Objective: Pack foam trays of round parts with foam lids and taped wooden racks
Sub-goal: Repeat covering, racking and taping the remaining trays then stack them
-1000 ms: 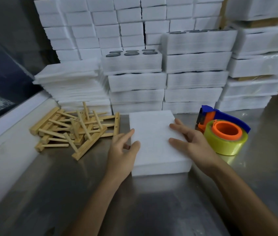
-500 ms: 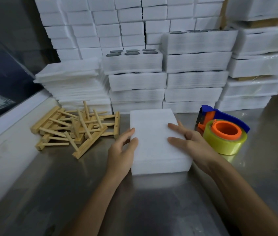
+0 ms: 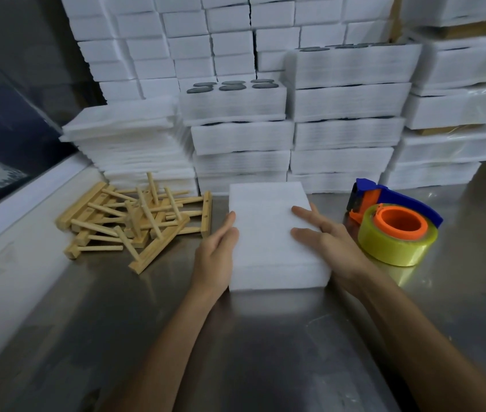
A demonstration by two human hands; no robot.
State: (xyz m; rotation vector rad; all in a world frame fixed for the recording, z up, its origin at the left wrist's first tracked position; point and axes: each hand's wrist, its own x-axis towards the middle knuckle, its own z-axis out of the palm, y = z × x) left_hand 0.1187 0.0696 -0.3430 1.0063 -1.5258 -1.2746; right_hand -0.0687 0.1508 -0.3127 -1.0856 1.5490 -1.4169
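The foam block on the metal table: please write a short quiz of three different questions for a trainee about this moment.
1. True or false: the tape dispenser lies to the right of the foam block.
2. What lies in a loose pile to the left of the block?
A. wooden racks
B. scissors
C. gloves
3. Fill in: the left hand presses the block's ____ side, while the right hand rests on top.

Key: 1 true; 2 A; 3 left.

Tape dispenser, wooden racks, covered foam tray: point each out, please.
tape dispenser (image 3: 396, 233), head view, on the yellow roll.
wooden racks (image 3: 134, 224), head view, middle of the pile.
covered foam tray (image 3: 265, 233), head view, bare top.
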